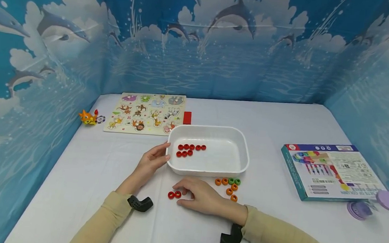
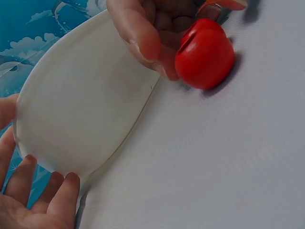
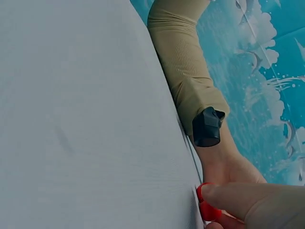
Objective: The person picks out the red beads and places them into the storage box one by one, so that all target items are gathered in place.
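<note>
A white tray point(image 1: 226, 155) holds several red beads point(image 1: 192, 147) in its left part. My left hand point(image 1: 149, 164) touches the tray's left side with its fingertips; in the left wrist view, the fingers point(image 2: 62, 200) lie against the outer wall. In front of the tray, my right hand point(image 1: 203, 196) is low over the cloth, thumb and forefinger apart beside two red beads point(image 1: 171, 195). From the left wrist, a red bead point(image 2: 205, 57) appears close to the right fingertips. The right wrist view has the thumb point(image 3: 224, 198) partly covering the red beads point(image 3: 209, 211).
Several orange beads point(image 1: 229, 191) and two green beads point(image 1: 231, 181) lie right of the right hand. An animal puzzle board point(image 1: 146, 113) and a toy figure point(image 1: 88, 117) are at the back left. At right are a flat box point(image 1: 336, 172) and a purple-lidded container point(image 1: 360, 210).
</note>
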A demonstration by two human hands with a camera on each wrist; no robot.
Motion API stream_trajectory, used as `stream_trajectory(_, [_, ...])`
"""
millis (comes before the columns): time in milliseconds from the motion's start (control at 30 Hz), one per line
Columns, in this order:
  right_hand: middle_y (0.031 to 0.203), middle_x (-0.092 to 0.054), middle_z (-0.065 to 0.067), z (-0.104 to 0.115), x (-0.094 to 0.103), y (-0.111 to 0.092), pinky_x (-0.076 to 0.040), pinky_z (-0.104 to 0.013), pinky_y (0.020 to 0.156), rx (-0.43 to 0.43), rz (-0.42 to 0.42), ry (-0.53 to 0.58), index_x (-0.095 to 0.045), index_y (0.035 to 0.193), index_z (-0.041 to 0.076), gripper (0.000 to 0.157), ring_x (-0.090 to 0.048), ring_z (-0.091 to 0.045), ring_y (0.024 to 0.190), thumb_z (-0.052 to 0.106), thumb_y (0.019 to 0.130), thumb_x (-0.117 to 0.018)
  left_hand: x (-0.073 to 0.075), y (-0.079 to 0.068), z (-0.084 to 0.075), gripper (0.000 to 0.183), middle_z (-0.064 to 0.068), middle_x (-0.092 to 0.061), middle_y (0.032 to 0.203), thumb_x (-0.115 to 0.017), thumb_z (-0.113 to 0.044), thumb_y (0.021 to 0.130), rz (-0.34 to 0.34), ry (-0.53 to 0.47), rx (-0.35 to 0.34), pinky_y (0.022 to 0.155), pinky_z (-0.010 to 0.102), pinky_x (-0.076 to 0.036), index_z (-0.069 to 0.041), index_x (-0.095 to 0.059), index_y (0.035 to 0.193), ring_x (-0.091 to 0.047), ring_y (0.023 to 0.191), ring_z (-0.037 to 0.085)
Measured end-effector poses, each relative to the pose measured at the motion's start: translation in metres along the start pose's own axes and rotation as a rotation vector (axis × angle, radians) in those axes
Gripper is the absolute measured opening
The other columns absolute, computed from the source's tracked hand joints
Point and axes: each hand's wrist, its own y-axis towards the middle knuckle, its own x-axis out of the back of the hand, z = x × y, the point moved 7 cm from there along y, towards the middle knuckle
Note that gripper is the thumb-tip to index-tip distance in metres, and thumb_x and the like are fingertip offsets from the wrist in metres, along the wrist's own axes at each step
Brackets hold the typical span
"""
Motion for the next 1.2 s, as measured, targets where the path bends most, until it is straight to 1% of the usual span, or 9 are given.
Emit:
stream_trajectory(200, [0.089, -0.055, 0.014, 0.002, 0.0, 0.0, -0.042, -0.012, 0.059, 0.031, -0.028, -0.027, -0.061, 0.104, 0.023, 0.021, -0.047, -0.002, 0.072, 0.024, 0.083, -0.064, 0.001, -0.001, 0.0, 0.052, -0.006, -0.034, 0.139, -0.067, -0.027, 0.079, -0.015, 0.005, 0.004, 0.095, 0.024, -0.038, -0.016, -0.049, 0.127, -0.026, 0.129, 0.015])
stream_trajectory(333, [0.091, -0.056, 0.015, 0.01, 0.012, -0.001, -0.043, -0.012, 0.06, 0.032, 0.018, -0.029, -0.061, 0.103, 0.022, 0.021, -0.049, -0.002, 0.072, 0.024, 0.083, -0.064, 0.0, -0.001, -0.001, 0.052, -0.005, -0.034, 0.139, -0.067, -0.026, 0.08, -0.012, 0.007, -0.004, 0.095, 0.025, -0.038, -0.016, -0.049, 0.127, -0.027, 0.129, 0.015])
stream_trajectory(500, [0.094, -0.057, 0.016, 0.025, 0.055, 0.001, -0.049, -0.018, 0.067, 0.068, 0.122, 0.043, -0.061, 0.103, 0.022, 0.023, -0.053, -0.004, 0.078, 0.022, 0.081, -0.067, -0.001, 0.0, -0.002, 0.052, -0.005, -0.034, 0.14, -0.067, -0.026, 0.08, -0.006, -0.003, -0.009, 0.095, 0.025, -0.038, -0.016, -0.049, 0.128, -0.027, 0.129, 0.015])
stream_trajectory(667, [0.097, -0.058, 0.013, 0.029, 0.11, 0.016, -0.051, -0.024, 0.071, 0.116, 0.089, 0.104, -0.062, 0.102, 0.019, 0.023, -0.055, -0.009, 0.084, 0.018, 0.08, -0.068, -0.001, 0.002, -0.001, 0.053, -0.006, -0.034, 0.14, -0.068, -0.026, 0.079, -0.001, -0.014, -0.01, 0.095, 0.025, -0.038, -0.015, -0.049, 0.128, -0.027, 0.129, 0.015])
stream_trajectory(733, [0.099, -0.059, 0.008, 0.024, 0.127, 0.026, -0.052, -0.026, 0.072, 0.114, 0.074, 0.111, -0.062, 0.102, 0.015, 0.023, -0.055, -0.011, 0.086, 0.015, 0.08, -0.067, -0.002, 0.001, -0.003, 0.052, -0.005, -0.033, 0.14, -0.066, -0.024, 0.081, 0.005, -0.007, -0.004, 0.095, 0.025, -0.038, -0.014, -0.048, 0.128, -0.027, 0.129, 0.015])
stream_trajectory(800, [0.098, -0.06, 0.005, 0.014, 0.138, 0.037, -0.052, -0.026, 0.073, 0.096, 0.09, 0.107, -0.062, 0.101, 0.012, 0.022, -0.056, -0.012, 0.086, 0.013, 0.08, -0.067, -0.002, 0.001, -0.003, 0.052, -0.005, -0.032, 0.141, -0.065, -0.022, 0.082, 0.007, -0.004, 0.002, 0.095, 0.024, -0.038, -0.013, -0.047, 0.129, -0.026, 0.129, 0.015])
stream_trajectory(933, [0.095, -0.061, 0.001, -0.013, 0.141, 0.061, -0.051, -0.026, 0.073, 0.028, 0.177, 0.102, -0.063, 0.098, 0.01, 0.021, -0.056, -0.012, 0.085, 0.009, 0.078, -0.068, -0.003, 0.0, -0.003, 0.051, -0.005, -0.031, 0.141, -0.064, -0.02, 0.083, 0.005, 0.001, 0.011, 0.095, 0.024, -0.038, -0.013, -0.046, 0.13, -0.026, 0.129, 0.014])
stream_trajectory(1067, [0.092, -0.061, -0.002, -0.039, 0.129, 0.078, -0.052, -0.027, 0.071, -0.057, 0.273, 0.106, -0.063, 0.096, 0.008, 0.02, -0.057, -0.014, 0.083, 0.007, 0.076, -0.069, -0.001, 0.0, 0.0, 0.053, -0.005, -0.033, 0.14, -0.067, -0.024, 0.08, 0.001, 0.001, 0.002, 0.094, 0.024, -0.039, -0.014, -0.047, 0.128, -0.027, 0.129, 0.014])
stream_trajectory(1200, [0.094, -0.062, -0.005, -0.056, 0.113, 0.087, -0.052, -0.027, 0.07, -0.094, 0.359, 0.125, -0.063, 0.095, 0.005, 0.02, -0.057, -0.016, 0.082, 0.006, 0.076, -0.069, -0.001, 0.001, 0.0, 0.055, -0.005, -0.033, 0.14, -0.067, -0.026, 0.08, 0.001, 0.004, -0.005, 0.094, 0.024, -0.039, -0.013, -0.047, 0.129, -0.027, 0.129, 0.016])
